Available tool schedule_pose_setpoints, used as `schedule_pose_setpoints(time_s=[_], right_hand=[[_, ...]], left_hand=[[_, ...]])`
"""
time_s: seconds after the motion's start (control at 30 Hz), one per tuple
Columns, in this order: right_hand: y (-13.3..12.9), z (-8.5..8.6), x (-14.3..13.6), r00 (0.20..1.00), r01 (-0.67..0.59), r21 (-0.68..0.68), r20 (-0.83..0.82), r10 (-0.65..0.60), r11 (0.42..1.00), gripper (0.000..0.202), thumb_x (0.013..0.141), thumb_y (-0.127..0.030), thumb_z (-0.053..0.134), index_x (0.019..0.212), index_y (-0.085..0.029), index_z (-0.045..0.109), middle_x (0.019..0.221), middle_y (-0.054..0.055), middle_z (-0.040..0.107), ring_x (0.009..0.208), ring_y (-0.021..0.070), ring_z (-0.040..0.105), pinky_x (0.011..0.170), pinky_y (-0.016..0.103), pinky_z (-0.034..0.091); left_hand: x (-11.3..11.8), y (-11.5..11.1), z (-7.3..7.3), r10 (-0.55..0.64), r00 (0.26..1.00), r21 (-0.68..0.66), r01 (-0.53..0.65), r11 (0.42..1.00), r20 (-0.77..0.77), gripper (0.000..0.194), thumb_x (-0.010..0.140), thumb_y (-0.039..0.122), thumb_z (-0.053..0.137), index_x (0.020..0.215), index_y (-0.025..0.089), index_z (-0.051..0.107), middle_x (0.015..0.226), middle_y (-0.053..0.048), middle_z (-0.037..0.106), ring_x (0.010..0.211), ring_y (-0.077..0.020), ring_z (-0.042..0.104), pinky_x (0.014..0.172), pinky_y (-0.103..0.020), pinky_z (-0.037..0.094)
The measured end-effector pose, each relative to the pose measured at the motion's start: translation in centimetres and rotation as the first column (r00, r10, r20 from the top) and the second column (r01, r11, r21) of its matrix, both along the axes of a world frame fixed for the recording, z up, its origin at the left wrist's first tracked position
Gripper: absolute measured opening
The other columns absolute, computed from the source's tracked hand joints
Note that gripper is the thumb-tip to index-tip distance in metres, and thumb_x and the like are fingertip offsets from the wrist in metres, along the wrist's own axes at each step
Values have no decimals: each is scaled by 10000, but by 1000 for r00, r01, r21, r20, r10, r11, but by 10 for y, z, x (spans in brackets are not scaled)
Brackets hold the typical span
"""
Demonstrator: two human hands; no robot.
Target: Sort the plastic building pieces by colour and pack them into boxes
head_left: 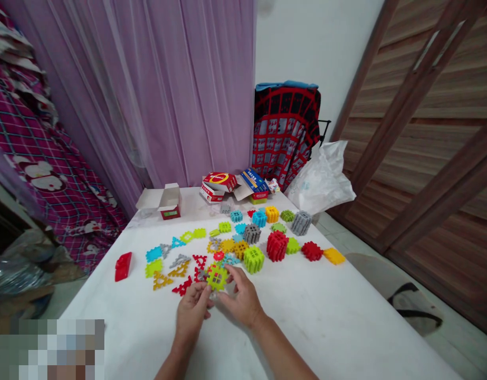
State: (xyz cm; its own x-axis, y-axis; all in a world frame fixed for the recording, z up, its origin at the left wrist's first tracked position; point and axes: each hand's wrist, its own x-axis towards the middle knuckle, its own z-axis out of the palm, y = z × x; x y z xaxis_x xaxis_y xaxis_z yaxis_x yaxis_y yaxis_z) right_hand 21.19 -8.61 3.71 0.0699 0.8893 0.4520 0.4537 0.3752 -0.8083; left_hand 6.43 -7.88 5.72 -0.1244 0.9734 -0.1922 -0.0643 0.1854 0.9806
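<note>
A lime-green window tile (217, 277) with toothed edges is held up between my two hands. My left hand (193, 307) pinches its lower left corner. My right hand (243, 300) curls round its right edge, fingers at the upper corner and thumb lower down. Just beyond lie red triangle pieces (183, 286), and a small red round piece (218, 256) sits behind the tile. To the right of the tile stands a lime-green stack of window tiles (253, 259). Whatever lies directly behind the held tile is partly hidden.
Loose yellow triangles (162, 281), a red car-like piece (123, 266) and a blue square (153, 254) lie leftward. Rightward are a red stack (277, 246), a grey stack (301, 223) and yellow squares (334, 256). Opened boxes (219, 182) and a white bag (320, 182) stand behind.
</note>
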Motion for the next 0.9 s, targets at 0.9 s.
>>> schedule_pose_setpoints(time_s=[0.9], right_hand=[[2, -1, 3, 981, 69, 107, 175, -87, 992, 547, 717, -72, 515, 1244, -209, 559, 1117, 75, 636, 965, 193, 621, 848, 329, 545]], left_hand=[[-11, 17, 2, -166, 986, -30, 166, 986, -2, 491, 558, 578, 750, 834, 219, 560, 601, 38, 626, 525, -104, 557, 411, -162, 338]])
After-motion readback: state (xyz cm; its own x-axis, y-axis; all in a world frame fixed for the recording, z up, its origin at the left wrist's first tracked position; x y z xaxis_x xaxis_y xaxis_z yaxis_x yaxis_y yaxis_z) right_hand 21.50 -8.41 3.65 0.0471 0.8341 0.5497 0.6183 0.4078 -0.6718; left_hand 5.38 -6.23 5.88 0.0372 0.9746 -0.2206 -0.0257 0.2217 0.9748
